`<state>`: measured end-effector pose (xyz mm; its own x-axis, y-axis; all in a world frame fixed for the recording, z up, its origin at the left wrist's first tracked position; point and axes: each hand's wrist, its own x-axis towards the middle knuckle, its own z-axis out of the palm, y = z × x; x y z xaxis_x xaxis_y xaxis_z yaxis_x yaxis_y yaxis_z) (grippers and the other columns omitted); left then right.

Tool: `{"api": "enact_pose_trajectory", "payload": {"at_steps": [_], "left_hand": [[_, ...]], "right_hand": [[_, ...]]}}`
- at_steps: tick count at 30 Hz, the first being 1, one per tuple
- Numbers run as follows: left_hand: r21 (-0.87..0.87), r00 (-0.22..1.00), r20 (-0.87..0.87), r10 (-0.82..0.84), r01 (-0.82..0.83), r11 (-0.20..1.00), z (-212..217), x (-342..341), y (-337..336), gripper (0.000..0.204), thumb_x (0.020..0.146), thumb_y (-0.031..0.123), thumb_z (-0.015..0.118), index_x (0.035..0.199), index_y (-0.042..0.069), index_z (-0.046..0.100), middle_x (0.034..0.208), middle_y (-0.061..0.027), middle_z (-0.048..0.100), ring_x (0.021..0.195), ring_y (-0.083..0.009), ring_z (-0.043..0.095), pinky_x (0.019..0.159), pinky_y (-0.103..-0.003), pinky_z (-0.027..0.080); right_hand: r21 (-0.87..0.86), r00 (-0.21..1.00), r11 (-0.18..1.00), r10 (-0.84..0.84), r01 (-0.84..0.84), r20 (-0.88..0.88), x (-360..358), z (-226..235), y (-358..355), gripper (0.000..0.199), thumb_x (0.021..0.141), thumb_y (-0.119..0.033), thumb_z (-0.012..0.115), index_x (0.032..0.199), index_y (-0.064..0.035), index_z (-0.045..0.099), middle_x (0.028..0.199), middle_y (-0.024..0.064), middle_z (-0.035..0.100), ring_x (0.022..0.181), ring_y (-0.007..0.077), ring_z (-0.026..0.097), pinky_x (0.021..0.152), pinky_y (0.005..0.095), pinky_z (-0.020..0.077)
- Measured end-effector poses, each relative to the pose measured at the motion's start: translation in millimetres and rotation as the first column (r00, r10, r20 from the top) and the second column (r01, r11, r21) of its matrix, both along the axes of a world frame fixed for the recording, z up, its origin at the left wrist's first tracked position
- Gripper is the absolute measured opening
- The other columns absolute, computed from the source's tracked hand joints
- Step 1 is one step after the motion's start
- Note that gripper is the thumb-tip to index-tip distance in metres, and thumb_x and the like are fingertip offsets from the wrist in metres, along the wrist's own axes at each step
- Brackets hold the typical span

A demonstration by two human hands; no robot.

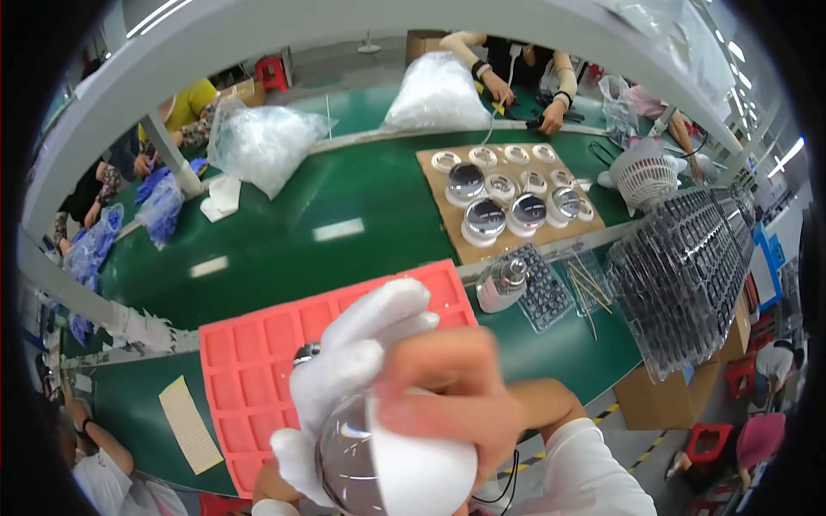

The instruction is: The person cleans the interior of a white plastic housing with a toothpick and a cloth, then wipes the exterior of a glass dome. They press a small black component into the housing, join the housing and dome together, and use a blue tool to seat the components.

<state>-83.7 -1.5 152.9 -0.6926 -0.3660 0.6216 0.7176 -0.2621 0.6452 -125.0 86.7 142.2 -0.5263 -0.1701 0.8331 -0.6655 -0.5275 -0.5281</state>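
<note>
At the bottom centre is a dome camera (428,462) with a white round housing and a shiny, dark see-through dome (348,451). My left hand (340,365), in a white glove, is closed around its dome side. My bare right hand (456,383) lies over the top of the white housing with curled fingers. Motion blurs those fingertips, and whatever they may pinch is hidden. Beneath my hands lies a pink foam tray (262,340) divided into square compartments. A small dark, shiny part (305,353) shows in it beside the glove.
Several domed camera housings (484,221) stand on a cardboard sheet (437,191) ahead. To the right are a bottle (499,288), a tray of small parts (542,291), thin sticks (589,288) and stacked clear plastic trays (680,275). Plastic bags (262,142) and co-workers' hands (551,116) are beyond.
</note>
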Motion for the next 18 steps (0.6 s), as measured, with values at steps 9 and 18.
{"api": "enact_pose_trajectory", "payload": {"at_steps": [9,18], "left_hand": [[-0.733,0.95,-0.305,0.06,-0.275,0.622,4.4,-16.3,-89.3,0.064,0.106,0.057,0.031,0.096,0.0,0.06,0.113,-0.0224,0.06,0.113,-0.0441,0.058,0.103,-0.056,0.044],[0.335,0.973,0.232,0.009,-0.088,0.938,2.5,0.6,26.2,0.063,0.101,0.047,0.055,0.136,-0.005,0.051,0.133,-0.019,0.059,0.114,-0.0282,0.062,0.097,-0.042,0.053]], "right_hand": [[0.507,0.979,0.84,-0.201,0.194,-0.042,-10.5,17.3,-8.0,0.03,0.086,-0.017,0.073,0.11,-0.0007,0.067,0.11,0.0178,0.065,0.091,0.0286,0.069,0.077,0.0338,0.0582],[0.201,0.984,0.979,-0.004,0.04,-0.175,-36.3,28.7,3.8,0.051,0.086,-0.044,0.075,0.107,0.0003,0.061,0.086,0.0127,0.06,0.074,0.0283,0.064,0.07,0.0373,0.0522]]}}
